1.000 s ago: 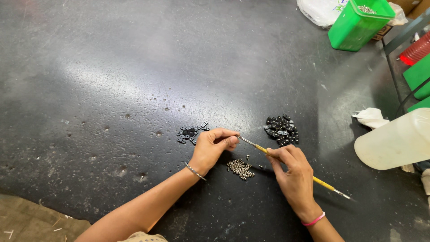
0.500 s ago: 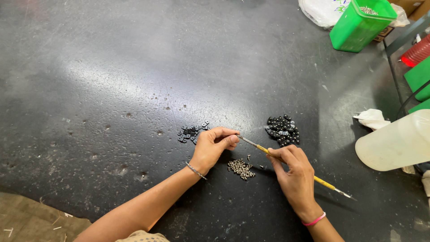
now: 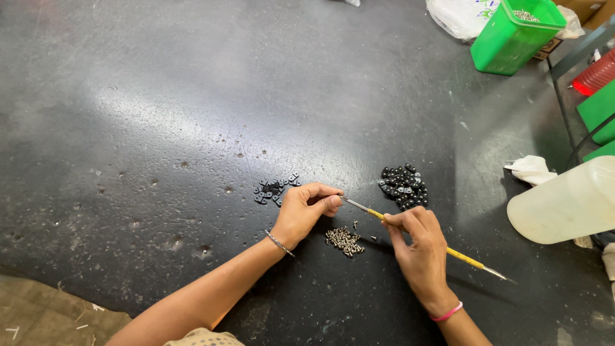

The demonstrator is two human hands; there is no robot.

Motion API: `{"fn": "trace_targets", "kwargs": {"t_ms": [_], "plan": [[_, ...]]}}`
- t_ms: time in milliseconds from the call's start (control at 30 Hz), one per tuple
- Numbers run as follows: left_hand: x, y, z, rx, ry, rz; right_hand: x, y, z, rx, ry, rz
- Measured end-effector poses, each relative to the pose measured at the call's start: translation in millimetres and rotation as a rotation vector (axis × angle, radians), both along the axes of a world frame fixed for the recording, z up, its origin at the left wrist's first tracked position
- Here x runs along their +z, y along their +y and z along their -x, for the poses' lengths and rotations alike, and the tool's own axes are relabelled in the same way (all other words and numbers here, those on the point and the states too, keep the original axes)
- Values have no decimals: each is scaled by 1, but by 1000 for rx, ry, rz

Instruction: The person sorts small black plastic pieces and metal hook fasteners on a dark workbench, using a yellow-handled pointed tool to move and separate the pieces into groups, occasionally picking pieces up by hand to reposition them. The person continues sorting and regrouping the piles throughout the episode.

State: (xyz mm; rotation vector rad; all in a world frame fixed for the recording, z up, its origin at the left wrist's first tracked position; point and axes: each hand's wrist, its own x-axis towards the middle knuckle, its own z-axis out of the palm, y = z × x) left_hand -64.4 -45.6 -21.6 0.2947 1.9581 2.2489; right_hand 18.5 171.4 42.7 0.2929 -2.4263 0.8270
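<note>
Hidden parts: whatever the left fingers pinch at the tool tip is too small to make out; the green bin (image 3: 512, 38), the white plastic bag (image 3: 458, 16) behind it, the pale plastic jug (image 3: 567, 202) and the red and green items at the right edge are all cut off by the frame.
Hard to count: the silver screws (image 3: 344, 240) and the black round parts (image 3: 402, 186) lie in heaps, too small and too close together for an exact count; the flat black plates (image 3: 275, 188) look like roughly a dozen.
Heaps: three on the dark bench (image 3: 160, 115), namely plates above the left hand, screws between the two hands, round parts above the right hand.
Hands: two, each with a band at the wrist, metal on the left, pink on the right.
Left hand (image 3: 304, 211): fingers curled almost closed, thumb and forefinger pressed together at the metal tip of the tool, just beside the plates.
Right hand (image 3: 419, 253): fingers closed round the yellow shaft of the thin tool (image 3: 461, 255), held like a pen.
Tool: one, slanting from the left fingertips down to the right, its far metal end free beyond the right hand, above the bench.
Other things: one crumpled white cloth (image 3: 530, 170) near the jug; one patch of brown sacking (image 3: 45, 314) at the lower left corner.
</note>
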Motion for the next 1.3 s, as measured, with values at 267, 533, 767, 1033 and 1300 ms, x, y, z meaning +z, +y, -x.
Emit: {"fn": "trace_targets", "kwargs": {"t_ms": [267,533,767,1033,1300], "plan": [[7,-3,-1,-51,-2,19,-2,0,1,-19,-1,-8],[6,-3,-2,-57,19,37,-2,6,1,-3,-122,56],[1,-1,-2,-34,35,54,-7,3,6,-43,-292,-43],[4,1,-5,3,39,52,-6,9,6,52,-260,135],[10,1,-8,3,24,107,-8,11,11,-3,-257,-95]]}}
